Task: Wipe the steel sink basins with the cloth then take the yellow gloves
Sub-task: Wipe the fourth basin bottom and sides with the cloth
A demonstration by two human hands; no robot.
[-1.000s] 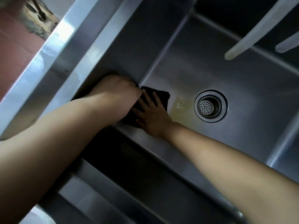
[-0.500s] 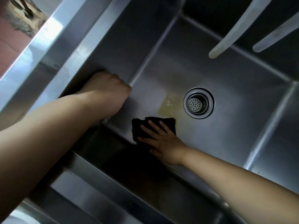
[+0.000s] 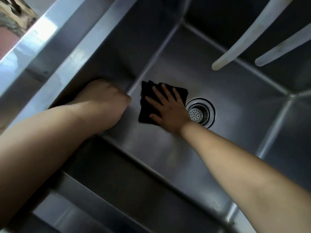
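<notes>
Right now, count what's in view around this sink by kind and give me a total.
Hands: 2, the left hand and the right hand
Black cloth: 1
Drain strainer: 1
Pale spouts: 2, one and another
Total: 6

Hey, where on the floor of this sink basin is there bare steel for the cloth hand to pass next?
Bare floor lies right of the drain toward the far corner, and between the right hand and the near wall. It is crowded at the left wall, where the left hand rests beside the black cloth, which nearly meets the drain. Two pale spouts overhang the back.
</notes>
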